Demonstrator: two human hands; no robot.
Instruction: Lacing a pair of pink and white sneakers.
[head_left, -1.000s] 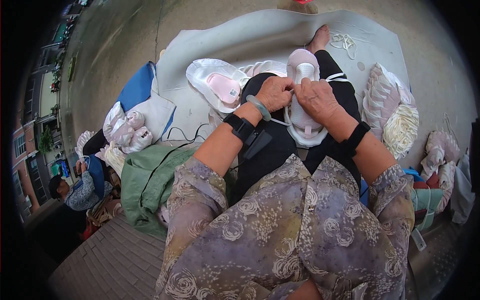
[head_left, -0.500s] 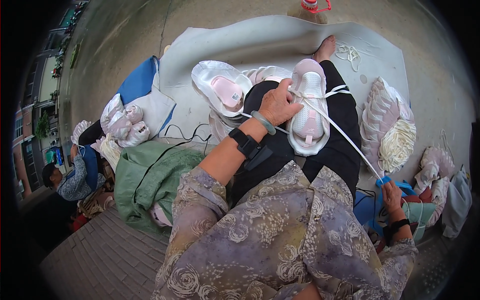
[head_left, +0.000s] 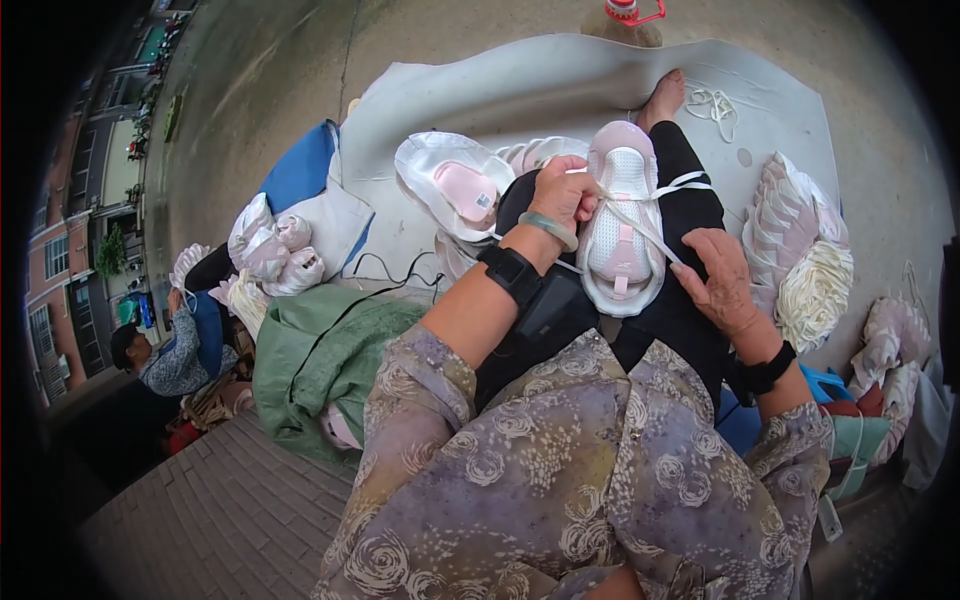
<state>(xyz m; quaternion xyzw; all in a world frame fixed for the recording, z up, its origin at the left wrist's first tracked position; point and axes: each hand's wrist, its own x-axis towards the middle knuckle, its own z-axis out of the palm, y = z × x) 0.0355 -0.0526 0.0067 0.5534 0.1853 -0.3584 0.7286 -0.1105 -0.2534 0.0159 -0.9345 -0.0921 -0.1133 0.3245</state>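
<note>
A pink and white shoe upper [head_left: 621, 248] lies lengthwise across my thighs, its perforated tongue facing up. A white shoelace [head_left: 645, 232] crosses its middle, and a loop of it stands out on the right side. My left hand [head_left: 563, 200] pinches the lace at the upper's left edge. On the other side, my right hand [head_left: 722, 283] holds a length of lace at its thumb tip, with the other fingers partly spread. To the left of my left hand rests another upper [head_left: 437, 180] with a pink insole showing.
A bundle of pink-white uppers [head_left: 775, 215] with coiled cream laces [head_left: 815, 290] sits at right. More uppers [head_left: 268, 243] and a green sack [head_left: 325, 345] lie at left. A loose lace [head_left: 715, 108] lies on the pale mat [head_left: 480, 85]. A person [head_left: 175, 350] sits far left.
My right hand has come from the far right back beside the upper. My left hand has closed on the lace and moved slightly away from the middle of the upper.
</note>
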